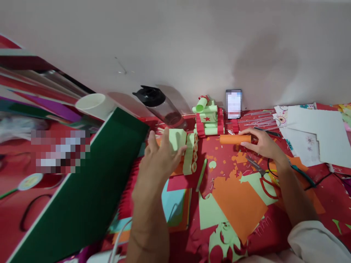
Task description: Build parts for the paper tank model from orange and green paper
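My left hand (160,157) is over a half-hidden paper model, its fingers spread around a light-green box (177,138). Whether the fingers press on the box I cannot tell. Along the model's right side runs a light-green strip (188,157) wrapped over small orange-and-green rolls (195,156). Between thumb and fingers, my right hand (260,143) grips the right end of an orange paper tube (231,139), which lies level just above the red tabletop. Behind them stands a green-and-red paper tank (207,118) with a star on its front.
A dark bottle (167,109), a white cup (94,106) and a phone (234,104) stand by the wall. A green board (82,197) leans at left. Scissors (259,168), an orange sheet (238,204) and scraps lie in front. White sheets (320,131) are at right.
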Motion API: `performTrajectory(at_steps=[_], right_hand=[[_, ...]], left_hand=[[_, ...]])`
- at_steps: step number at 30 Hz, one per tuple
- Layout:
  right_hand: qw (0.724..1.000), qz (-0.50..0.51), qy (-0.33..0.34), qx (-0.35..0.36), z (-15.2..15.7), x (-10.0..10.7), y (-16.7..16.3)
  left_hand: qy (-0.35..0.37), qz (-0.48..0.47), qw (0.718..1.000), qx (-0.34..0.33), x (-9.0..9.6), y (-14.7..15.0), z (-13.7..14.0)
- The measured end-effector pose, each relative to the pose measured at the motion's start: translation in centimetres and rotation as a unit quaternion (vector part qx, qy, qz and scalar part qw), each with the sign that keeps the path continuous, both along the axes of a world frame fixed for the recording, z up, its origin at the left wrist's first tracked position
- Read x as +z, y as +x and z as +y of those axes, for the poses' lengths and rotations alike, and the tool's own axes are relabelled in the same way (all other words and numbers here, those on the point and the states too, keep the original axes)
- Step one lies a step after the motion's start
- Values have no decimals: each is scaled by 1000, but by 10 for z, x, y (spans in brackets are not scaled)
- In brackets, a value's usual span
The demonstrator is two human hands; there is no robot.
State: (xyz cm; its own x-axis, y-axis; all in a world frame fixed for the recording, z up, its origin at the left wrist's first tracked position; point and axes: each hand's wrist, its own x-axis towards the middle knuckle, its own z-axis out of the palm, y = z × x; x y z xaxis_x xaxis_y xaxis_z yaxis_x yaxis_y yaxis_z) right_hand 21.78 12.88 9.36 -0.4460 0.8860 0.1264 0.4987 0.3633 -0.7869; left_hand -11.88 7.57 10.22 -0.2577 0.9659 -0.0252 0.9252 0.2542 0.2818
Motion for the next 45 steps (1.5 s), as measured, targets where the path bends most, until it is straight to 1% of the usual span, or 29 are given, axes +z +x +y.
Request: performTrajectory(at_steps=[1, 3, 5, 7, 10, 14, 17, 19, 21, 24, 25, 26, 28, 30, 32, 34, 35, 38, 40, 42, 45], right_hand=[[1000, 3, 0, 1, 0, 0, 1], [1000, 2, -1, 3, 1, 0, 1], [1000, -4, 3, 3, 1, 0, 2], [1000, -9, 10, 2, 2, 0, 3], [1000, -9, 14, -8, 2, 1, 7], [1000, -1, 13, -25, 2, 3, 12], [999, 29, 10, -43, 3, 3, 16], [995, 72, 2, -63, 3, 2, 18], [989, 119, -5, -93, 5, 0, 19], [975, 179, -17, -130, 6, -3, 19], [971, 195, -24, -135, 7, -3, 19], [969, 205, -30, -138, 7, -3, 17], [967, 212, -34, -140, 5, -2, 14], [968, 208, -35, -139, 3, 1, 11], [969, 207, -37, -133, 1, 4, 10], [970, 205, -36, -129, -1, 6, 9], [970, 203, -35, -130, -1, 6, 9], [974, 183, -41, -126, 0, 3, 10], [978, 164, -45, -118, 1, -1, 11], [981, 151, -53, -111, 3, -4, 10], [982, 146, -74, -95, 3, -5, 9]], left_hand=[[-39, 6, 999, 11, -3, -2, 1], [-71, 8, 997, 3, -10, -3, 5], [-61, 17, 998, -12, -13, -3, 8], [-38, 27, 999, -17, -12, -2, 9], [-3, 19, 1000, -22, -3, -2, 6], [25, 4, 999, -35, 15, -1, -5], [47, -3, 998, -52, 26, -3, -12], [63, -17, 994, -85, 30, -6, -15], [83, -42, 985, -145, 29, -6, -13], [100, -85, 959, -250, 20, 4, -7], [98, -95, 951, -276, 16, 10, -5], [89, -100, 948, -288, 13, 17, -3], [73, -95, 953, -277, 8, 32, -2], [68, -91, 961, -253, 8, 46, -5], [81, -93, 968, -218, 10, 57, -10], [105, -91, 976, -165, 12, 68, -15], [112, -85, 978, -152, 11, 74, -17], [122, -36, 980, -154, -1, 94, -20], [85, -1, 981, -174, -13, 108, -20], [52, 15, 981, -185, -24, 119, -21], [13, 2, 980, -200, -28, 123, -23]])
